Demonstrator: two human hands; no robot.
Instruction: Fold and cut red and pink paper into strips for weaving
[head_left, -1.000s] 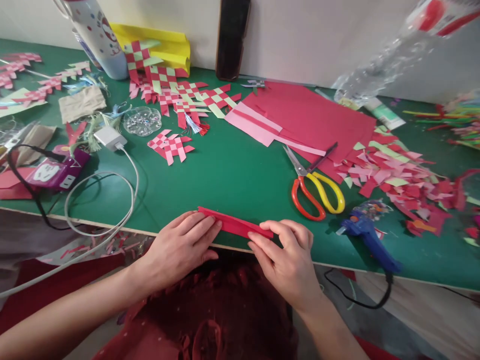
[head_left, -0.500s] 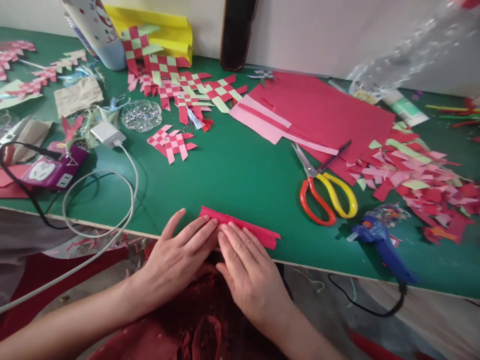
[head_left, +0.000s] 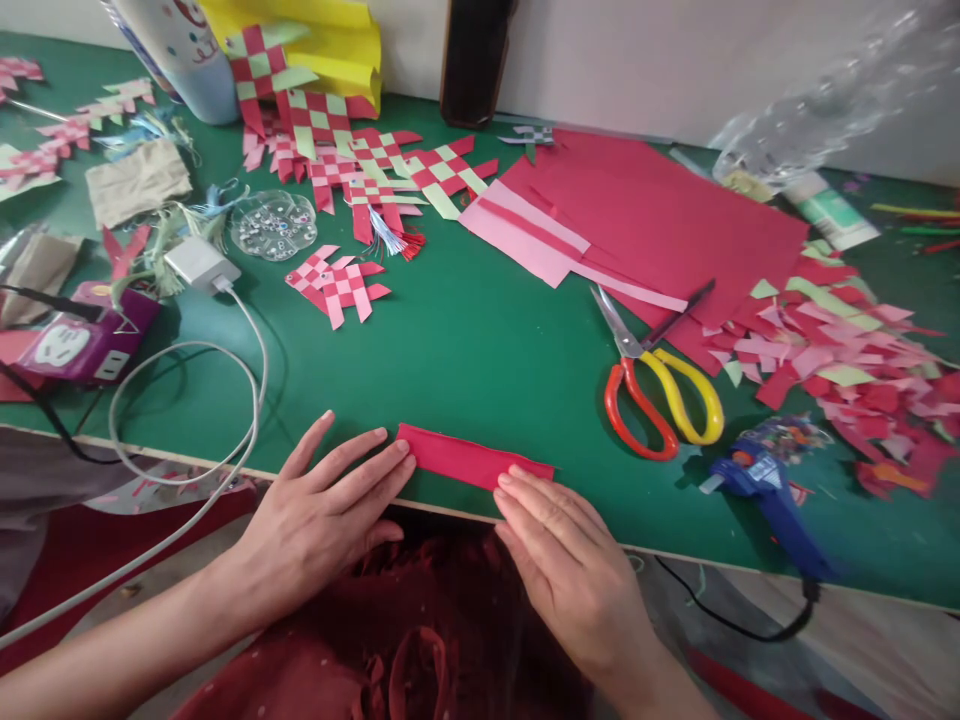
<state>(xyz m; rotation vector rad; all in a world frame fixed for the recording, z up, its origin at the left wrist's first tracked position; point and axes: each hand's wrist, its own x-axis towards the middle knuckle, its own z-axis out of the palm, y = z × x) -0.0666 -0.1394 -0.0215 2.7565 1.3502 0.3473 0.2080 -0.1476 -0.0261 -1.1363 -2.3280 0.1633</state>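
A folded strip of red paper (head_left: 465, 462) lies flat on the green table near its front edge. My left hand (head_left: 330, 500) rests with spread fingers, its fingertips on the strip's left end. On the right end press the fingertips of my right hand (head_left: 570, 550), its fingers stretched out side by side. Both palms face down, and neither hand grips the paper. To the right of the strip lie scissors (head_left: 637, 360) with one red and one yellow handle, blades apart. Beyond them is a large red paper sheet (head_left: 660, 220) with pink strips (head_left: 525, 235) on it.
Woven paper fish (head_left: 337, 285) lie at the middle left and back. A blue glue gun (head_left: 772, 500) and a heap of paper scraps (head_left: 847, 350) are at right. At left are a white cable (head_left: 259, 400), a purple power socket (head_left: 94, 335) and a bead tray (head_left: 274, 225).
My hands have slid apart along the strip, from its middle to its two ends. The strip now looks flatter, with a straighter edge. The camera view has shifted slightly.
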